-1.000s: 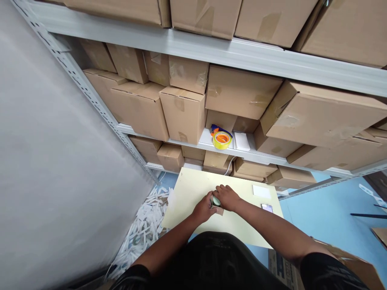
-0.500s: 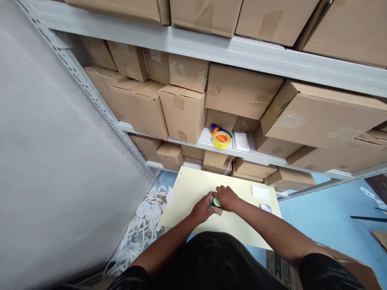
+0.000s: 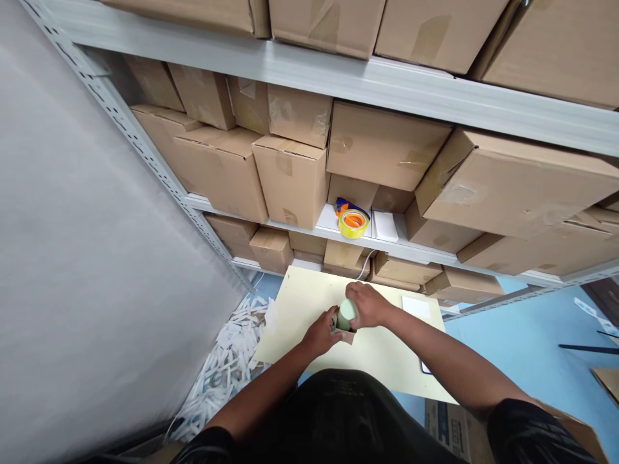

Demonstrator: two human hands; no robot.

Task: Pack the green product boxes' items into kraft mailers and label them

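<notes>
Holding small box (image 3: 349,336) on counter (image 3: 300,303) with our left hand (image 3: 320,334); our right hand (image 3: 370,306) grips green bottle (image 3: 346,314); we judge it halfway in, box not yet closed.

The yellow table (image 3: 300,303) bears a small box (image 3: 345,335) at its middle and a white card (image 3: 416,307) near its right edge; the shelf (image 3: 333,223) behind carries cartons (image 3: 290,180) and a tape roll (image 3: 353,223); paper scraps (image 3: 227,367) lie on the floor (image 3: 522,335).
</notes>
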